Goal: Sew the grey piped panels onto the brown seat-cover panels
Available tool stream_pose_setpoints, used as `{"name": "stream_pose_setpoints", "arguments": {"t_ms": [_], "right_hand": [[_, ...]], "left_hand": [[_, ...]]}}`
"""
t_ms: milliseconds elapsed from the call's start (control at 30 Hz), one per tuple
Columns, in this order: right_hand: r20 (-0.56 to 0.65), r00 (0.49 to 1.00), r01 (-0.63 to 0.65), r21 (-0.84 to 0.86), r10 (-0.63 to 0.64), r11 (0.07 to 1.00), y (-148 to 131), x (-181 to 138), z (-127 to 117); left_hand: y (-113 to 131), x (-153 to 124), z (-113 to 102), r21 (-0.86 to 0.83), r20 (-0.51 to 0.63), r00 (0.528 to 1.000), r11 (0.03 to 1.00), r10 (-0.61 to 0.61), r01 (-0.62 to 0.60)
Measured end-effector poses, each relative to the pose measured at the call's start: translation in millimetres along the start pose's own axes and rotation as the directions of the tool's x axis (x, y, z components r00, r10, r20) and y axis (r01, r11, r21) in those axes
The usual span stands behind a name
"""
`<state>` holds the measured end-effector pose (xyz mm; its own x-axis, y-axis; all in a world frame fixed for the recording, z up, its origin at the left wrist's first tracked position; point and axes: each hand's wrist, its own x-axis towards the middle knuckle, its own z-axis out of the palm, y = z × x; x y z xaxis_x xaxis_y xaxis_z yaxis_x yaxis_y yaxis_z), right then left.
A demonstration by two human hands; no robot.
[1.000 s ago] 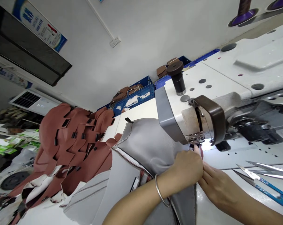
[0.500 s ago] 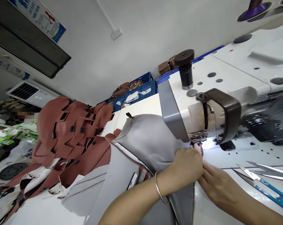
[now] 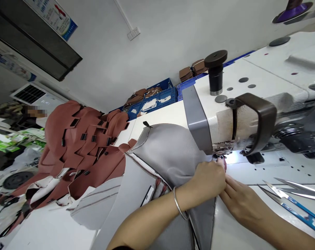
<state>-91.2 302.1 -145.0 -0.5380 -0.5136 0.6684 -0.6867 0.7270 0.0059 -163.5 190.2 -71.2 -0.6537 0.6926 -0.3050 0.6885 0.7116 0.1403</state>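
My left hand (image 3: 211, 181), a metal bangle at its wrist, is closed on the edge of a grey sewn cover (image 3: 170, 151), right before the needle area of a white sewing machine (image 3: 222, 119). Touching it, my right hand (image 3: 238, 198) pinches the same edge from the near side; its fingertips are partly hidden. A bit of dark red material (image 3: 224, 164) shows by the presser foot (image 3: 221, 149). The cover's seamed lining spreads leftward under my left forearm. What lies right under the needle is hidden.
Two pairs of thread snips (image 3: 290, 201) lie on the table right of my right hand. A heap of reddish-brown sewn pieces (image 3: 81, 139) fills the left side. Blue crates (image 3: 160, 99) with brown pieces stand behind. A person (image 3: 33, 111) is at far left.
The view has shifted slightly, so the machine sits a little farther right. Both hands keep their hold at the needle area, with almost no visible movement of the grey cover.
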Motion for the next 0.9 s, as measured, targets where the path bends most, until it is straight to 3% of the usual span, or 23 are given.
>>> {"name": "stream_pose_setpoints", "arguments": {"t_ms": [267, 533, 900], "right_hand": [[0.03, 1.0, 0.001, -0.025, -0.001, 1.0, 1, -3, 4], [0.012, 0.998, -0.056, -0.009, 0.056, 0.998, -14, 0, -3], [0.009, 0.999, -0.039, -0.088, 0.04, 0.995, -2, 4, -4]], "left_hand": [[-4, 5, 4, 0.003, -0.032, 0.999, 1.0, -0.024, 0.025], [2, 2, -7, -0.075, 0.086, 0.995, 0.996, -0.047, 0.053], [1, 11, 3, -0.045, -0.034, 0.996, 0.996, -0.082, 0.08]]}}
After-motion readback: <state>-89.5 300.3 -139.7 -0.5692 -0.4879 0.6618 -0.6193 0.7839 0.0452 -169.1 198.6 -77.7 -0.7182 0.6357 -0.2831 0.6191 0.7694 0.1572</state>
